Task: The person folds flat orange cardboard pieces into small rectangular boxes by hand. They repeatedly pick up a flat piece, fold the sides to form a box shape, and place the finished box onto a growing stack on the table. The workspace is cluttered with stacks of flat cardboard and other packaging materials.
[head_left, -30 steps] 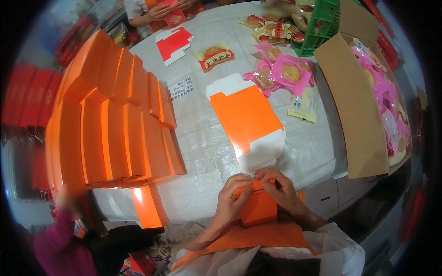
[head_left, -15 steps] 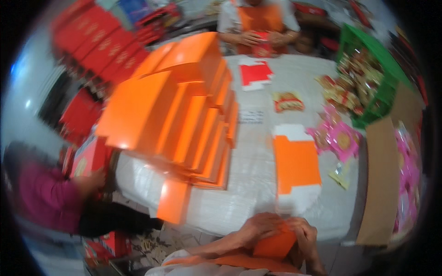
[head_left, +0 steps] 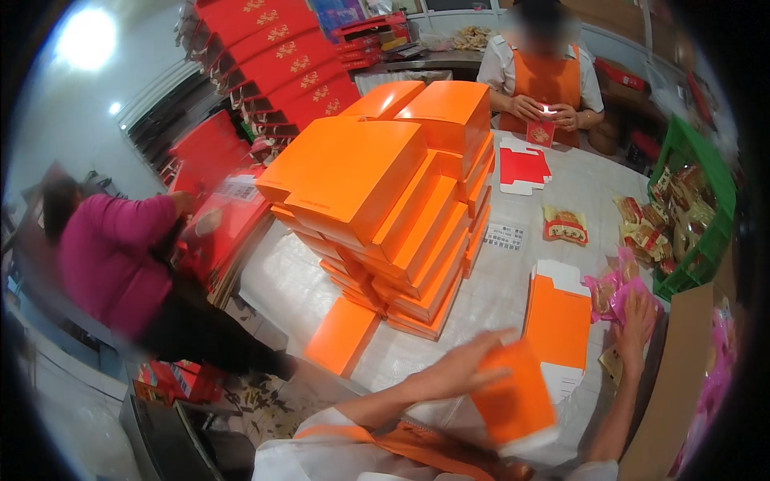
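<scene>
Orange cardboard is shaped into the tilted, slightly blurred box with a white lower edge [head_left: 513, 393], which is held at its upper left side by the left hand [head_left: 467, 367], in front of the body. The right hand [head_left: 636, 321] is laid, fingers extended, over pink-wrapped round pastries [head_left: 605, 297]; whether any is gripped cannot be told. Just beyond the box and beside the pastries, flat orange-and-white cardboard blanks [head_left: 557, 319] are piled on the white-sheeted table [head_left: 509, 276]. Farther off, a cream-and-red wrapped pastry [head_left: 565, 224] and a flat red-and-white cardboard blank [head_left: 523, 168] are placed. On the right, a brown cardboard carton [head_left: 674, 373] and a green plastic crate [head_left: 691, 276] filled with wrapped pastries are seen. To the left, glossy orange boxes [head_left: 353, 176] are stacked high. Across the table, a small red box [head_left: 541, 133] is held by a co-worker in an orange apron [head_left: 547, 80].
</scene>
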